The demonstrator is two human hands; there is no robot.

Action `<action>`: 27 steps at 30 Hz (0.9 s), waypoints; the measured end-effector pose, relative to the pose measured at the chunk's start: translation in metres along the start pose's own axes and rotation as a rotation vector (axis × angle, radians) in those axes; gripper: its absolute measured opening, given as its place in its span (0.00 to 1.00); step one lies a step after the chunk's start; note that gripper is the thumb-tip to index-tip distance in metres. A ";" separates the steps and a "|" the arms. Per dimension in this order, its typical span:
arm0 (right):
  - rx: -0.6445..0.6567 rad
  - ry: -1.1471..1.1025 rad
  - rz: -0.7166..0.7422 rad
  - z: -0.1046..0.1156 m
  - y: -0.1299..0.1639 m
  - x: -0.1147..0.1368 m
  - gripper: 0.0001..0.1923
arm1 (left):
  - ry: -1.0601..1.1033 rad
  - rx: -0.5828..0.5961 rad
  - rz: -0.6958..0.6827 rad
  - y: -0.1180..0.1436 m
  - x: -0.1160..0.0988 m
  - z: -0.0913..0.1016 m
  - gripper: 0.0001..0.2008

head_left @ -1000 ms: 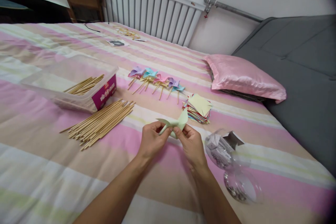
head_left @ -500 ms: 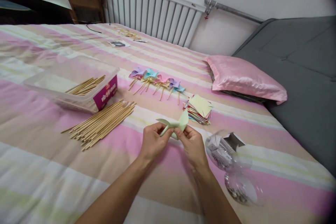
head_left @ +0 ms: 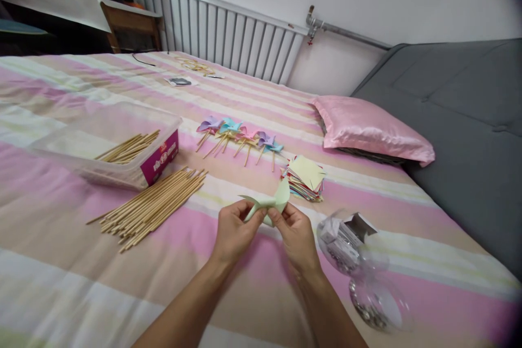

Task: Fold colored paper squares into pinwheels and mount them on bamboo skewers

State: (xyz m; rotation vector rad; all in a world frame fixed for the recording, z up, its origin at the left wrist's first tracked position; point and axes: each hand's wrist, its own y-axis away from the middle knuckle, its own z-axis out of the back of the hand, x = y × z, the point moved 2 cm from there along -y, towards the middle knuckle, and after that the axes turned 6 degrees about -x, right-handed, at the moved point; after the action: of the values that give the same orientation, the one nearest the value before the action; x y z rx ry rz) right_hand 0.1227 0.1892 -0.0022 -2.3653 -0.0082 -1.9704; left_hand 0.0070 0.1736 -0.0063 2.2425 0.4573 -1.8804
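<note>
Between my two hands is a pale green paper pinwheel, its corners folded toward the middle. My left hand pinches its left side, thumb at the centre. From the other side my right hand grips it, the two thumbs almost touching. The fingers under the paper are partly hidden. Just beyond my right hand lies a stack of cut paper squares, a pale yellow one on top. Several finished pinwheels on sticks lie in a row farther back.
To the left, a bundle of wooden sticks lies before a clear plastic box holding more sticks. On the right are a clear round container with small boxes and another with small metal pieces. A pink pillow rests by the grey headboard.
The thumbs have drawn closer to the pinwheel's centre, and its left flap now lies folded inward. The view has tilted up slightly, so the surroundings sit lower.
</note>
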 end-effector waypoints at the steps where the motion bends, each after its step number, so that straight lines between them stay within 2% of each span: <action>1: -0.003 -0.002 0.001 0.000 0.000 0.001 0.13 | 0.015 0.002 0.018 0.000 0.000 -0.001 0.08; 8: -0.005 0.008 -0.008 0.000 0.000 0.000 0.13 | 0.053 0.029 0.068 -0.001 0.001 0.000 0.08; 14: -0.004 0.013 0.008 0.000 -0.001 -0.003 0.12 | 0.009 0.031 0.028 -0.001 0.001 0.001 0.07; 27: 0.000 0.001 0.005 0.000 -0.002 -0.005 0.13 | -0.186 -0.042 -0.081 0.003 0.003 0.002 0.08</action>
State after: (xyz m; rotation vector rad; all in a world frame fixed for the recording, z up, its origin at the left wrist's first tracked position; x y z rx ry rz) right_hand 0.1221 0.1909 -0.0067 -2.3624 -0.0025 -1.9691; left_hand 0.0067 0.1704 -0.0101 2.0270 0.5587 -2.0741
